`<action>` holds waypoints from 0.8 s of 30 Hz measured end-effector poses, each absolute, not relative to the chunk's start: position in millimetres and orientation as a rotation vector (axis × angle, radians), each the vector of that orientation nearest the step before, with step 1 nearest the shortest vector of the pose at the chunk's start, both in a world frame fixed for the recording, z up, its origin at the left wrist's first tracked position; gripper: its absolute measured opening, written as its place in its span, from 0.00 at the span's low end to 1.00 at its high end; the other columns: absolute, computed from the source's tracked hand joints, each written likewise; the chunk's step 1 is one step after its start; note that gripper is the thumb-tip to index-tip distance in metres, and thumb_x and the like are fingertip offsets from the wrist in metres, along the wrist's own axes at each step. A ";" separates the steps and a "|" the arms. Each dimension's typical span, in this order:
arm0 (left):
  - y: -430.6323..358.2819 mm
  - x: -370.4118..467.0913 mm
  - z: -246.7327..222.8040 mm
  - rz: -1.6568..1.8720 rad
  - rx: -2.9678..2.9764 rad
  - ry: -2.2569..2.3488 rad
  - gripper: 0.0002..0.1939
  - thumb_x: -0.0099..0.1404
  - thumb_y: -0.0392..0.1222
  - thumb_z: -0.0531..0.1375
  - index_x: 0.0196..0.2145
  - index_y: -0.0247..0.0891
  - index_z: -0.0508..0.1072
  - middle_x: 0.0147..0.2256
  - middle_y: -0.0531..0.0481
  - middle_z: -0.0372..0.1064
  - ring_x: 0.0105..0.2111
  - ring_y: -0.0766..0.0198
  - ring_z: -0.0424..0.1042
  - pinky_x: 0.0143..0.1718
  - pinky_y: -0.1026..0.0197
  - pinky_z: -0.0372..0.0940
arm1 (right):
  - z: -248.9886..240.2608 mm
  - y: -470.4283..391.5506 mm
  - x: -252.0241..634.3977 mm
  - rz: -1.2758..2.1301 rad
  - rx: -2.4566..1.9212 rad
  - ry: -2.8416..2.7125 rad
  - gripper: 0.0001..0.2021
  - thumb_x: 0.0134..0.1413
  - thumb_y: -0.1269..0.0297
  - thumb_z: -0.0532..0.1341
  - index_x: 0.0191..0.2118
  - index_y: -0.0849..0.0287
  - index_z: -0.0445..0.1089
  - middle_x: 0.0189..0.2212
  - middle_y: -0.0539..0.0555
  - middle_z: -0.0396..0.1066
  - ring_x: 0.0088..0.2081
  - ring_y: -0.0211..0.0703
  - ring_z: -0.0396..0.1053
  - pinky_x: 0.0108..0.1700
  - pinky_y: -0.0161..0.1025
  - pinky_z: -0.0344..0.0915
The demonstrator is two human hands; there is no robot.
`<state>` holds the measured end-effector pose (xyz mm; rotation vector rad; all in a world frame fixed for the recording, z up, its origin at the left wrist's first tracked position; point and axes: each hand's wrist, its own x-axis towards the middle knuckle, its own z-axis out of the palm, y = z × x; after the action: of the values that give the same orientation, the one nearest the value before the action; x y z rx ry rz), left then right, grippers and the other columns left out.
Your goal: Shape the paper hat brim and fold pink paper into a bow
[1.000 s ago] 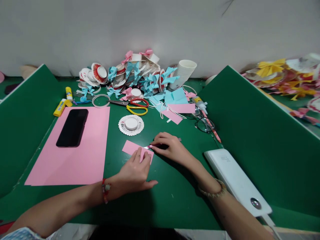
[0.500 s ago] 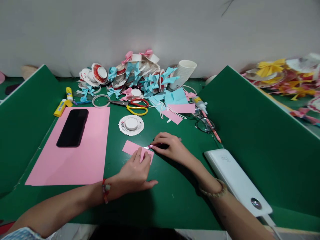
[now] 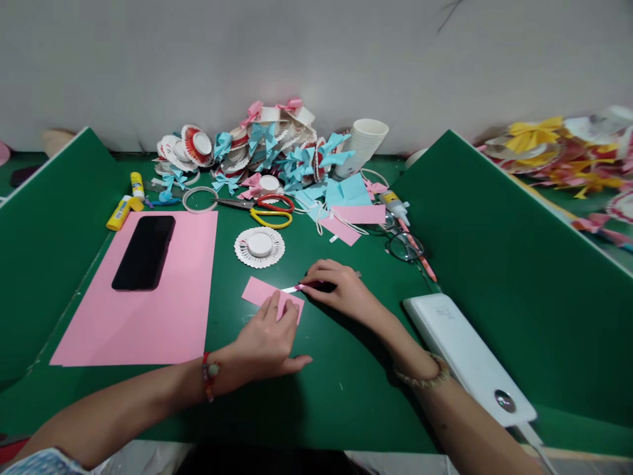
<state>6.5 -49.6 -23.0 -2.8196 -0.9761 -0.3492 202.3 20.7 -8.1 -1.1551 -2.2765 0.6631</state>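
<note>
My left hand lies on a small pink paper strip, its fingertips pressing the strip to the green table and its thumb stretched out. Just to the right, my right hand is pinched on a slim tool with a shiny metal tip, which touches the strip's upper edge. Most of the tool's body is hidden by my fingers. A white scalloped paper disc with a round centre lies beyond the strip.
Left are pink sheets, a black phone and glue sticks. Behind are scissors, paper bows and cups. Glasses and a white power bank lie right, beside a green partition.
The metal tip has shifted slightly left along the strip's upper edge, and more of it shows. My left hand has stayed in place.
</note>
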 end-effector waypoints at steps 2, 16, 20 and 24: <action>-49.6 6.5 -21.3 -0.335 -2.821 -0.978 0.38 0.62 0.60 0.47 0.50 0.17 0.66 0.47 0.29 0.66 0.50 0.36 0.64 0.49 0.46 0.61 | -9.4 20.6 201.9 0.655 -1.147 -2.270 0.03 0.52 0.68 0.61 0.32 0.59 0.73 0.30 0.54 0.70 0.33 0.41 0.65 0.36 0.39 0.63; -50.5 5.7 -23.7 -0.323 -2.842 -0.994 0.38 0.62 0.60 0.47 0.51 0.17 0.63 0.48 0.27 0.65 0.51 0.36 0.63 0.49 0.46 0.59 | -5.5 20.8 202.9 0.704 -1.073 -2.303 0.04 0.53 0.68 0.61 0.32 0.59 0.73 0.30 0.54 0.71 0.34 0.40 0.65 0.37 0.39 0.63; -50.5 6.1 -23.6 -0.331 -2.832 -0.988 0.38 0.62 0.60 0.48 0.51 0.17 0.64 0.48 0.28 0.65 0.51 0.36 0.63 0.49 0.46 0.60 | -5.1 19.2 201.6 0.712 -1.082 -2.289 0.04 0.53 0.67 0.61 0.32 0.59 0.73 0.29 0.54 0.70 0.33 0.40 0.66 0.36 0.39 0.64; -50.6 6.6 -23.0 -0.335 -2.829 -0.985 0.38 0.62 0.60 0.48 0.51 0.17 0.65 0.48 0.28 0.66 0.51 0.36 0.64 0.49 0.46 0.60 | -8.6 17.2 197.7 0.681 -1.104 -2.256 0.04 0.53 0.67 0.61 0.32 0.59 0.73 0.30 0.54 0.70 0.33 0.41 0.65 0.36 0.39 0.64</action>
<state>6.6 -50.6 -23.0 -2.8290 -0.9854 -0.3350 197.7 17.2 -8.6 -1.1043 -2.2556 0.6814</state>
